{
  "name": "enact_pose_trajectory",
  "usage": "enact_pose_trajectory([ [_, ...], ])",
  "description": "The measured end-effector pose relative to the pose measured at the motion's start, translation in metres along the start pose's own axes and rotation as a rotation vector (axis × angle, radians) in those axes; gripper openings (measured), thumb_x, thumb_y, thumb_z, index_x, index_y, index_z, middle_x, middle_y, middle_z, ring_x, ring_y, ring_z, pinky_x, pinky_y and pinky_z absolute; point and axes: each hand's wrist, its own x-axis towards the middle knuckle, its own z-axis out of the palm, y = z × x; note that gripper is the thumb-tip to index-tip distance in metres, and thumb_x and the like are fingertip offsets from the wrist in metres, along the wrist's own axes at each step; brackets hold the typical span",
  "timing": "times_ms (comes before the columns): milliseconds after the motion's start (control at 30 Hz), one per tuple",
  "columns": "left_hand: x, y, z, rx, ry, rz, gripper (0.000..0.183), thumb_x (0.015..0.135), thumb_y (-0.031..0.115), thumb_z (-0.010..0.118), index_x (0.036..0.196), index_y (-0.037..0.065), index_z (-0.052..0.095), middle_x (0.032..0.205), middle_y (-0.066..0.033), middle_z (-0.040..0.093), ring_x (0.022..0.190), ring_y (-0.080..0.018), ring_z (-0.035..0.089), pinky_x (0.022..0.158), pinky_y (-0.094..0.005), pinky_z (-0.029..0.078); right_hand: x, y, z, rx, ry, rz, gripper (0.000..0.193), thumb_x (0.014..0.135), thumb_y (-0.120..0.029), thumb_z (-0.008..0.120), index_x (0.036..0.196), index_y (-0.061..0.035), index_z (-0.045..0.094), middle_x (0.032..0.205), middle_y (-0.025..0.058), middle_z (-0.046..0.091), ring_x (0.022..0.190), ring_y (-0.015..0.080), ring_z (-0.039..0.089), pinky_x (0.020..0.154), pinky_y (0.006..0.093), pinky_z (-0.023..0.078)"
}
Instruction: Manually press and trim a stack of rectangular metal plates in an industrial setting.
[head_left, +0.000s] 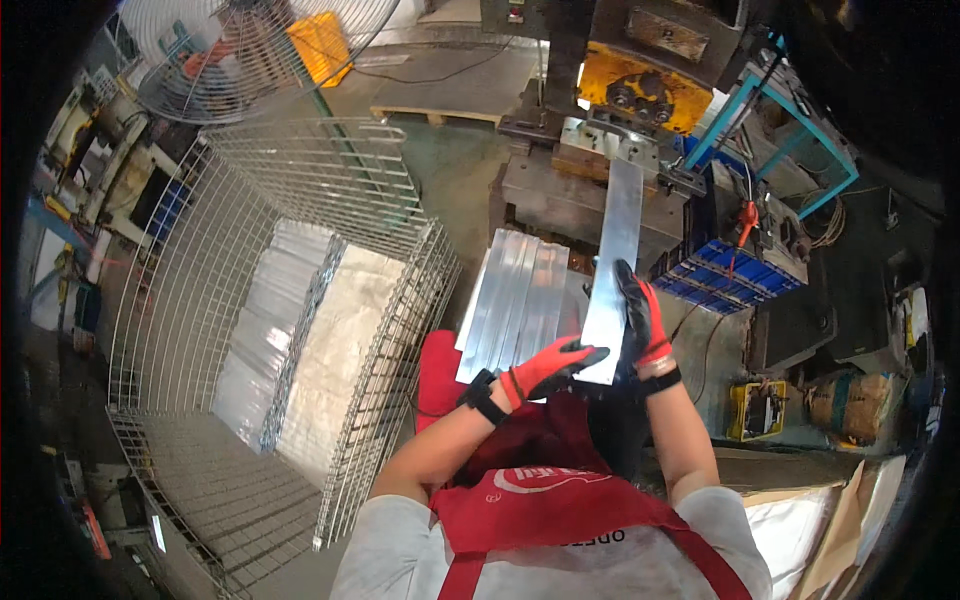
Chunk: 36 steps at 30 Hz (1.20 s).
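A long, flat, shiny metal strip [617, 225] stretches away from me, its far end at the metal block of a press [605, 150]. My left hand [553, 366], in a red glove with dark fingertips, is closed on the near end, thumb and fingers at its left edge. Farther up, my right hand [642, 318], gloved alike, grips the right edge; some of its fingers are hidden under the strip. Just left of the strip lies a stack of similar metal strips [515, 305], close to my left hand.
A large wire cage [385, 345] stands on the left, holding bundled metal strips [270, 330] and a pale sheet [340, 350]. Blue crates [735, 270] sit right of the press. A wire-guarded fan [245, 60] is at the far left, cardboard [800, 470] at the near right.
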Motion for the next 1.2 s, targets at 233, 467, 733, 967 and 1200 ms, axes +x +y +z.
enact_pose_trajectory([
  [233,-0.04,-0.02,0.019,-0.221,0.023,-0.118,0.03,0.086,0.025,0.053,0.109,0.007,0.05,0.094,-0.0014,0.057,0.077,-0.011,0.056,0.063,-0.025,0.046,-0.055,-0.002,0.018,0.387,-0.14,0.403,0.046,0.09,-0.038,0.041,0.122,-0.0045,0.041,0.1,0.014,0.057,0.091,0.0228,0.057,0.077,0.0333,0.046],
  [467,-0.059,-0.03,0.0,1.143,0.559,-0.373,0.077,0.061,0.06,0.064,0.094,-0.007,0.044,0.077,-0.0231,0.059,0.074,-0.0365,0.059,0.064,-0.0394,0.047,-0.052,0.068,-0.027,0.269,-0.255,0.44,0.05,0.088,-0.039,0.042,0.121,-0.002,0.039,0.103,0.0162,0.056,0.093,0.0274,0.056,0.085,0.0366,0.043],
  [733,-0.05,-0.067,-0.007,1.295,0.663,-0.302,0.069,0.064,0.061,0.06,0.089,0.0,0.041,0.073,-0.0202,0.059,0.069,-0.034,0.06,0.06,-0.0411,0.046,-0.045,0.125,-0.026,-0.247,-0.053,0.371,0.043,0.073,-0.005,0.062,0.114,-0.0006,0.05,0.094,0.006,0.061,0.083,0.0153,0.056,0.073,0.0264,0.046],
  [967,-0.052,-0.066,-0.016,1.4,0.585,-0.354,0.067,0.069,0.061,0.052,0.094,-0.001,0.046,0.081,-0.0219,0.059,0.069,-0.0348,0.059,0.059,-0.0408,0.047,-0.04,0.141,-0.034,-0.881,0.011,0.053,0.04,0.072,-0.017,0.063,0.109,-0.0062,0.054,0.089,0.013,0.061,0.078,0.0252,0.059,0.07,0.0338,0.046],
  [1200,-0.09,-0.046,-0.088,1.633,1.088,-0.01,0.061,0.069,0.057,0.055,0.093,0.002,0.049,0.077,-0.0187,0.058,0.077,-0.0321,0.057,0.066,-0.0416,0.043,-0.069,0.082,-0.023,-1.2,-0.01,0.299,0.04,0.075,-0.045,0.056,0.086,-0.0065,0.062,0.078,0.0171,0.061,0.079,0.0316,0.059,0.069,0.0399,0.045],
])
